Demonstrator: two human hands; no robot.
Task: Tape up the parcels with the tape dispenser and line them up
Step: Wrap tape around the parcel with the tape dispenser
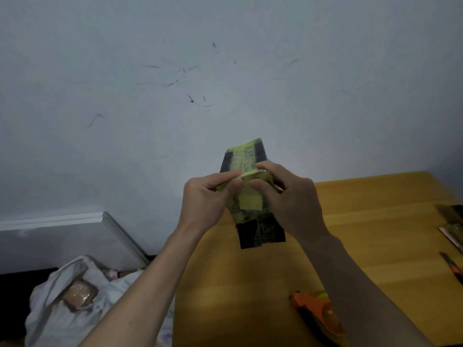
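My left hand [204, 199] pinched the yellow tape [246, 176] at the parcel [250, 196], held up above the table [375, 221]; my right hand [293, 196] gripped its other side. The loose strip, seemingly unstuck, could have folded onto itself. The tape dispenser [319, 314] lay below the parcel.

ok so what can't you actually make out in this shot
Head view only:
- Orange tape dispenser: its roll and blade end are hidden behind the right forearm.
- Black parcel wrapped in yellow tape: its middle is covered by the left hand and right hand; whether a tape end is pinched is unclear.
- Orange-handled knife: cut off by the right edge.
- Brown packet in the white plastic bag: dim, contents unreadable.
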